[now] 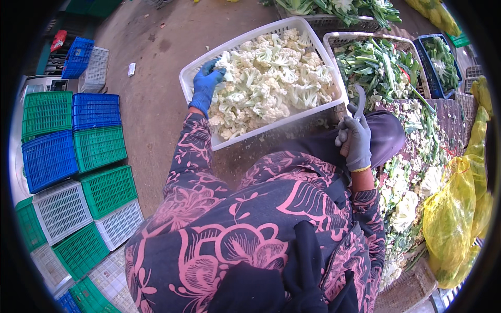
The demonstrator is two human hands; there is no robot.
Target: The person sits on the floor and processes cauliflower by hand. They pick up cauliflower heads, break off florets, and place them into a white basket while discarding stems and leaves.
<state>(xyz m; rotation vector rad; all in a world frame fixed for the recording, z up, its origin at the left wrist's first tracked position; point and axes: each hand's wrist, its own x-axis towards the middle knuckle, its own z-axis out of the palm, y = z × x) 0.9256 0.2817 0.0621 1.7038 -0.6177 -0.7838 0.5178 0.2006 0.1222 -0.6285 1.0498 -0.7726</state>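
Observation:
My left hand (207, 84), in a blue knit glove, is at the left end of a white plastic crate (274, 127), its fingers curled around a pale cauliflower floret (224, 64). Cut cauliflower florets (270, 78) fill most of the crate. My right hand (355, 139), in a grey glove with a yellow cuff, is closed on the handle of a curved knife (360, 102). The blade points up and away from me, near the crate's right corner. Part of the handle is hidden by the fingers.
A crate of cauliflower leaves (375, 58) stands at the upper right, a blue crate (420, 62) beyond it. Trimmings and a cauliflower head (405, 211) lie on a surface at my right, beside a yellow mesh bag (450, 223). Stacked green crates (107, 191), blue and white ones are at the left.

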